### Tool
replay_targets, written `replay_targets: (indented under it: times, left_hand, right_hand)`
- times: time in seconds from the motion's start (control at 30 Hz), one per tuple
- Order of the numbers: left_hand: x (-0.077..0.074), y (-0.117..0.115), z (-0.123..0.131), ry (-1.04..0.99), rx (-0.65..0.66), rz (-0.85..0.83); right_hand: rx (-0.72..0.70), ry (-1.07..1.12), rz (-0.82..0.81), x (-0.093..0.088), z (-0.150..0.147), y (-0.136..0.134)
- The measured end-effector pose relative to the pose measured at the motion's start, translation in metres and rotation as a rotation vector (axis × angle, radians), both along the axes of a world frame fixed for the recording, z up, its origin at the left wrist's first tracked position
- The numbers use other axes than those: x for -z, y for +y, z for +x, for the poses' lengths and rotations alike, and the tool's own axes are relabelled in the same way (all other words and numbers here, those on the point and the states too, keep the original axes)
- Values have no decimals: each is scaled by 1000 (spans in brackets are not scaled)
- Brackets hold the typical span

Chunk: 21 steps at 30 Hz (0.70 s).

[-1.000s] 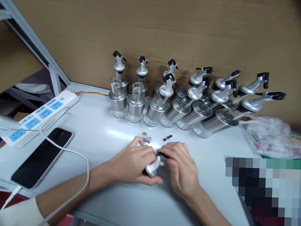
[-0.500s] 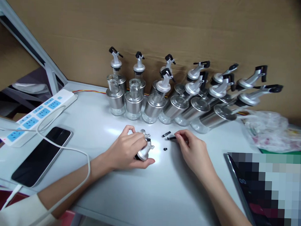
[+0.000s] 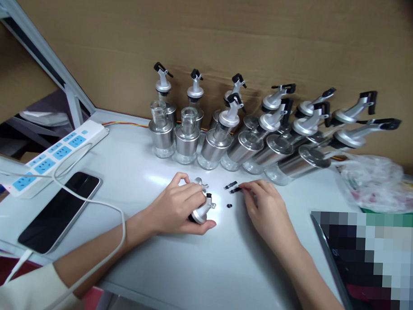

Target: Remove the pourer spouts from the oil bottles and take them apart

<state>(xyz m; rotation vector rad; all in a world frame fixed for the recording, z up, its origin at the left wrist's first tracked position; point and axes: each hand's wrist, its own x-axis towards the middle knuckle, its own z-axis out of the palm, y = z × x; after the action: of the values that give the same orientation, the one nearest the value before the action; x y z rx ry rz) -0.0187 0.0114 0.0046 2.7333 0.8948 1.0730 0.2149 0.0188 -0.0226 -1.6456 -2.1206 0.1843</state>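
Observation:
My left hand [image 3: 179,206] is closed around a silver pourer spout [image 3: 202,212] with a black tip, low over the table. A second silver spout [image 3: 202,184] shows just beyond its fingers, partly hidden by them. My right hand [image 3: 267,209] has thumb and forefinger pinched at the end of a small black lever [image 3: 235,190] lying on the table. Beside that lies another black lever [image 3: 230,185], and nearer me is a small black cap [image 3: 229,205].
Two rows of glass-and-steel bottles [image 3: 186,145] stand at the back; the two front-left ones have no spout. A power strip [image 3: 57,156], phone [image 3: 60,213] and white cable [image 3: 121,211] occupy the left. Plastic bags [image 3: 378,181] and a dark-edged, pixelated object [image 3: 328,263] are right.
The view has shifted slightly, so most things appear a little to the right. My left hand keeps its hold on the spout; my right fingers stay at the black lever.

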Motion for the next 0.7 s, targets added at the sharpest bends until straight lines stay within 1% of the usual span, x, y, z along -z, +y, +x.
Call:
replay_targets:
  times: [0.1,0.3,0.5,0.7]
  left_hand:
    - [-2,0,0,2,-3,7]
    - [-2,0,0,1,-12,32]
    - [-1,0,0,3,-14,48]
    - [-3,0,0,1,-18,54]
  right_hand:
    - [-24,12,-45,2,-3,-1]
    - [-43,112,-72,-1,-9,-2]
    - [-68,74,-64,-2,-9,-1]
    - [-85,48,-40,0,-6,-1]
